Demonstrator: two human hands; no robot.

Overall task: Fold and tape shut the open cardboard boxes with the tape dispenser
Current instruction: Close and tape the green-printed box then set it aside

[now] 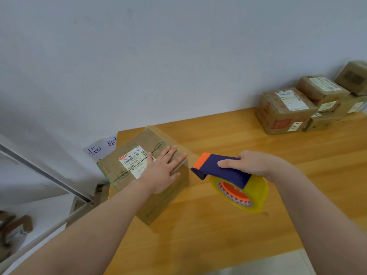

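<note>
The tape dispenser (222, 169) (held level) points left toward the box (139, 171).

Label (133, 162) on box (127, 144): "642 M003 00 163"; paper (98, 151): "临".

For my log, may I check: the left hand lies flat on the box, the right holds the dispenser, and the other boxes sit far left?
One slip: in the head view the other boxes sit far right. The left hand on the box and the right hand on the dispenser are correct.
</note>
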